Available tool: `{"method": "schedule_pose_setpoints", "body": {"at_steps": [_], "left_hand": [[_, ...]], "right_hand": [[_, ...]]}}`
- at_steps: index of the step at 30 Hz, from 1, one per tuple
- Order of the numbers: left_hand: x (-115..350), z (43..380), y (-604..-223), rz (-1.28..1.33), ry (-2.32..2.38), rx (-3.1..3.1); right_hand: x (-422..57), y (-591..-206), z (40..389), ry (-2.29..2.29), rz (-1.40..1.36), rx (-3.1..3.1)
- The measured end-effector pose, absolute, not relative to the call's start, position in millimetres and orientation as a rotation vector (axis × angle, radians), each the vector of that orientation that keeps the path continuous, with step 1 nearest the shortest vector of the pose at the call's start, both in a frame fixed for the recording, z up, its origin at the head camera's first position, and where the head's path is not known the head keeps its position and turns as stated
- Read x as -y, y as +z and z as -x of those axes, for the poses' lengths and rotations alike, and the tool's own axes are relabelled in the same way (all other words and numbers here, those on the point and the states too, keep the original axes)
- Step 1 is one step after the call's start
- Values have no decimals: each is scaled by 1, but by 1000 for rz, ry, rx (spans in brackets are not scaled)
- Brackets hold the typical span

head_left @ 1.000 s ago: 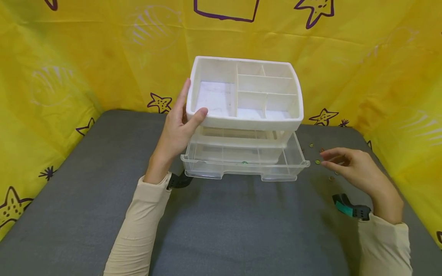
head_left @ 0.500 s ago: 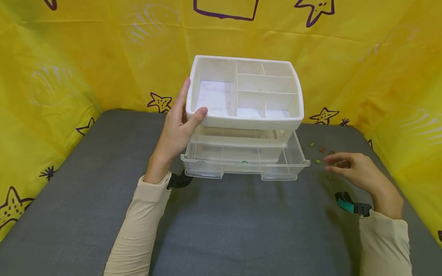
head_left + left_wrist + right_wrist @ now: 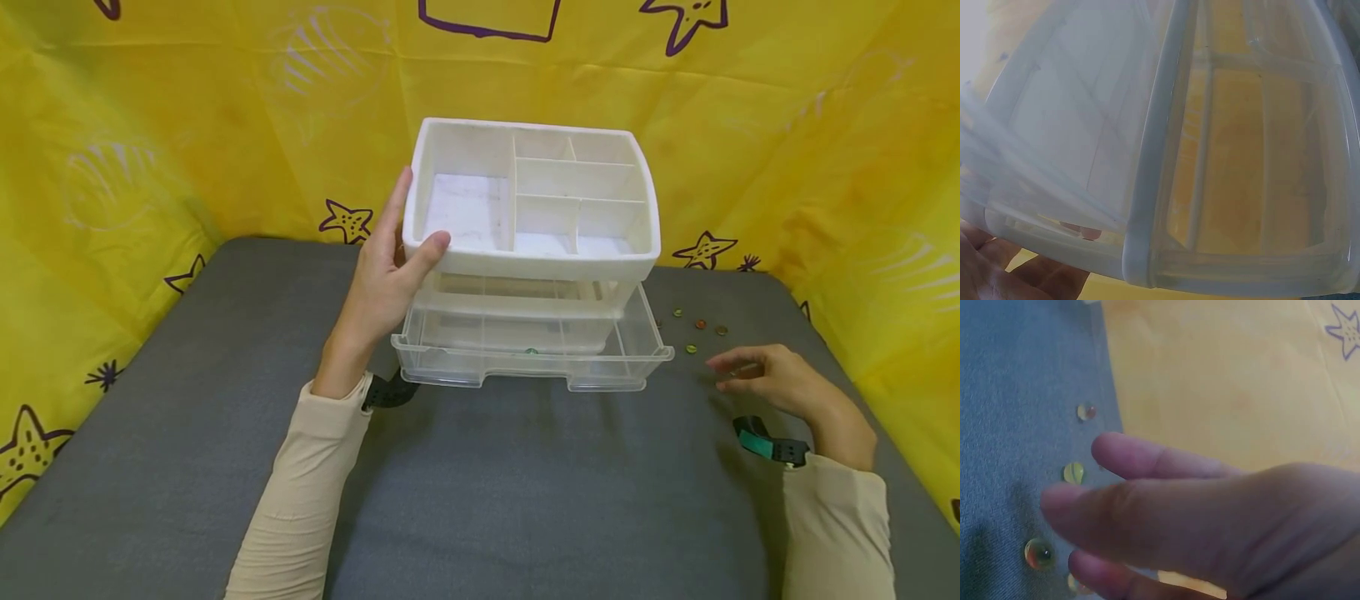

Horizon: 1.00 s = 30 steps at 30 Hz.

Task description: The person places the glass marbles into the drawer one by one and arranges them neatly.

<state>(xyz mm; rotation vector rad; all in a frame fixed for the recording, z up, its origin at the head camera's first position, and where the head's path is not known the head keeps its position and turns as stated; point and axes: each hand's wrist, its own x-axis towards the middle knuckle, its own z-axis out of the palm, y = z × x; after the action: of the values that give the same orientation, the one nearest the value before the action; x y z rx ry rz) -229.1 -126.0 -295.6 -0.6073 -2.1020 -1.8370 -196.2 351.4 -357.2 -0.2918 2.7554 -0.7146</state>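
A white plastic desktop drawer organizer [image 3: 529,268] stands mid-table with a divided top tray. Its clear drawer [image 3: 525,375] is pulled out at the front, and a small green marble [image 3: 531,352] shows through it. My left hand [image 3: 382,287] grips the organizer's left side, thumb over the top rim, fingers along the side wall. In the left wrist view, fingers [image 3: 1054,275] lie beneath the white frame. My right hand [image 3: 780,383] is over the table at the right, fingers and thumb loosely bent and apart. Close by its fingertips in the right wrist view are marbles [image 3: 1038,554].
Several glass marbles, among them a yellow-green marble [image 3: 691,349] and a reddish marble [image 3: 701,324], are scattered right of the drawer on the grey cloth-covered table [image 3: 480,500]. Yellow patterned cloth [image 3: 255,125] walls the back and both sides.
My right hand has moved slightly right and toward me, uncovering a brownish marble behind it. My left hand and the organizer stay as they were.
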Motion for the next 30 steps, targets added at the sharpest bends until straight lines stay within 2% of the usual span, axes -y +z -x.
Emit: {"method": "schedule_pose_setpoints", "body": {"at_steps": [30], "left_hand": [[126, 229, -296, 603, -1824, 2108]], "right_hand": [[-360, -381, 205, -604, 245, -2788]]}}
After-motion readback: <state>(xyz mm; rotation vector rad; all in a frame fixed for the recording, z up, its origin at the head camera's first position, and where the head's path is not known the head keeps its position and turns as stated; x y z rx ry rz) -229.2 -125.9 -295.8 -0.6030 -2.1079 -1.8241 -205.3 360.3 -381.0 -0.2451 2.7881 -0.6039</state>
